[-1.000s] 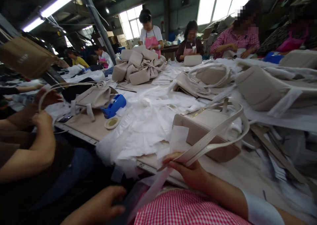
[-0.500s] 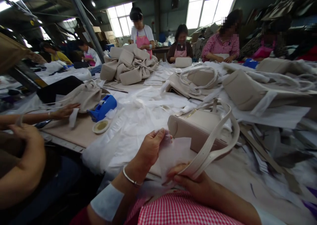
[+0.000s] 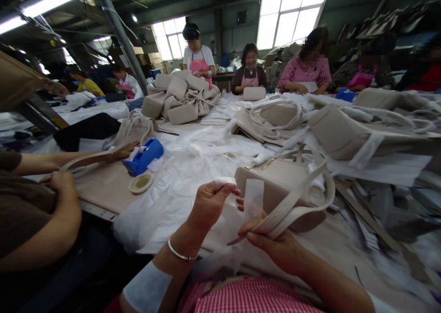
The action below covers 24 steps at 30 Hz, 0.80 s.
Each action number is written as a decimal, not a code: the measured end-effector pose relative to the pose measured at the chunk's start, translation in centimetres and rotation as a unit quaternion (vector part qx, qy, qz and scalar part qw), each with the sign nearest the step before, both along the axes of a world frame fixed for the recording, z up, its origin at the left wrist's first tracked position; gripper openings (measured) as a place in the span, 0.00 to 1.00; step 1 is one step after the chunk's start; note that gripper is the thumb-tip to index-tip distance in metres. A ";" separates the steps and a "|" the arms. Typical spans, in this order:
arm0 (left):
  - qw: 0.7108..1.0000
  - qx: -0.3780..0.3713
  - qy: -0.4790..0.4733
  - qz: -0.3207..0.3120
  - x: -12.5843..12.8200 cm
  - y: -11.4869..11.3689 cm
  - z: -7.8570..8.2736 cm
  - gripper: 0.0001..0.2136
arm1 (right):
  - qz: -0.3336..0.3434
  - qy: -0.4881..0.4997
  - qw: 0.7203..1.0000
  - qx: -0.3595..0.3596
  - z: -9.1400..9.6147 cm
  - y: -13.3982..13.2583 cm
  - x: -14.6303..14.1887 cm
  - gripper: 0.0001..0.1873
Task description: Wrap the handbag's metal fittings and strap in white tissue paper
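Note:
My left hand (image 3: 206,207), a bangle on its wrist, is closed with thumb and fingers pinching a thin white wrapping sheet (image 3: 225,181). To its right, my right hand (image 3: 275,248) is wrapped round the light beige strap (image 3: 296,212) of a handbag. A translucent white strip (image 3: 254,196) stands up just above the right hand's fingers; whether they grip it too I cannot tell. Behind my hands the beige handbag (image 3: 270,193) lies on the table, its strap looping toward me. My fingertips partly hide the sheet's lower part.
Loose white wrapping (image 3: 193,166) covers the table's middle. At left are a blue tape dispenser (image 3: 146,157), a roll of tape (image 3: 141,182) and a co-worker's arm (image 3: 65,203). Beige bags (image 3: 182,95) are heaped behind; another bag (image 3: 344,129) lies right, above scraps (image 3: 368,212).
The sheet by my left hand, spread downward before, is now bunched at its fingertips. My right hand keeps the strap. The co-worker's far hand has moved right, toward the tape dispenser.

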<state>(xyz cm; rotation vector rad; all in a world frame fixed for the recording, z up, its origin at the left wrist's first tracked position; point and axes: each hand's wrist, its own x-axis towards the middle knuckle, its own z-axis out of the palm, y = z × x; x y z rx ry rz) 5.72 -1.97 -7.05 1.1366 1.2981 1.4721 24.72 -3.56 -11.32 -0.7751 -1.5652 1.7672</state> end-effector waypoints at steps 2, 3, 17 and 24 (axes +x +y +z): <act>0.999 0.009 0.010 -0.042 0.4 -0.3 -0.1 0.06 | 0.015 0.017 1.000 -0.002 1.4 0.7 -0.6 0.09; 0.998 0.009 0.010 -0.058 0.7 -0.5 -0.2 0.06 | 0.016 0.022 1.000 0.001 1.9 0.9 -0.9 0.09; 0.834 -0.192 0.457 0.243 -22.1 -1.5 -1.8 0.21 | -0.050 -0.232 0.971 0.023 -4.1 1.5 1.4 0.23; 0.714 -0.348 0.536 0.286 -30.7 -1.4 -5.9 0.22 | -0.072 -0.217 0.973 0.015 -4.8 1.1 0.7 0.25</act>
